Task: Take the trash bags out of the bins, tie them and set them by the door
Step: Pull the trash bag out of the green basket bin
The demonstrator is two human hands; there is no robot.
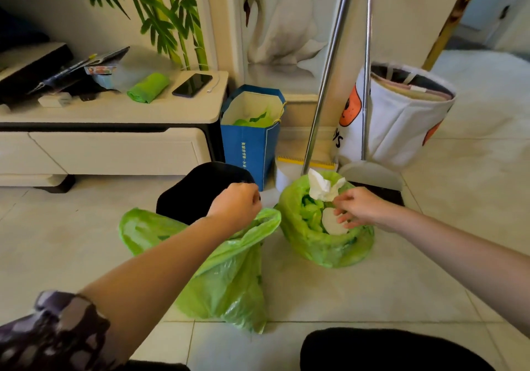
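Observation:
Two green trash bags stand on the tiled floor. The nearer bag (226, 278) hangs open below my left hand (236, 204), whose curled fingers hold its upper rim beside a black bin (198, 189). The second green bag (324, 241) sits to the right, lining a bin that it hides, with white tissue (322, 188) sticking out of the top. My right hand (358, 208) pinches that bag's rim next to the tissue.
A blue paper bag (252, 144) with green plastic inside stands against the wall. A broom and a dustpan (372, 174) lean behind the bags, beside a white fabric basket (401, 123). A low cabinet (114, 138) carries a phone and a green bag roll (149, 88). A doorway opens top right.

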